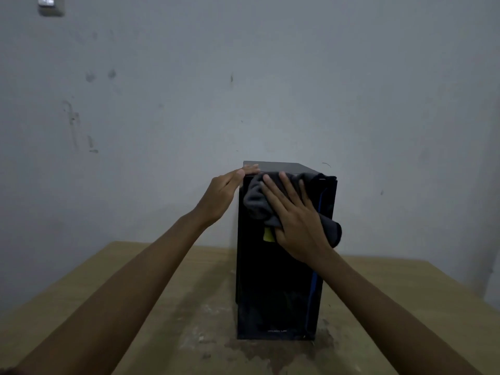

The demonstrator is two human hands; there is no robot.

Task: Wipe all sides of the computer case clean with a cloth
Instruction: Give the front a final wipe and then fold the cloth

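Forearms first, since they fill the bottom of the view: left forearm (121, 280) and right forearm (392, 307) both reach forward. Biggest thing behind everything is a scuffed grey wall (243, 77), then the wooden table (81, 293) with a stained patch down its middle.

Computer case (276, 288) stands upright on the table towards the far edge, near the wall, front panel facing me, so that's the side I'm on. Grey cloth (257, 201) is bunched over the upper part of that panel, one end draped over the top edge.

Right hand (295, 220) lies flat on the cloth, fingers straight and spread, pressing rather than grabbing, so more cloth meets the panel. Left hand (224, 190) rests on the top left corner, fingers laid flat along the edge and gripping nothing. I reckon it's there so the tall box doesn't rock or slide while I push.

Thin blue strip (313, 288) runs down the panel's right side, and a little yellow tag (268, 234) pokes out below the cloth. Lower panel looks dusty, so plenty left, I'd say.
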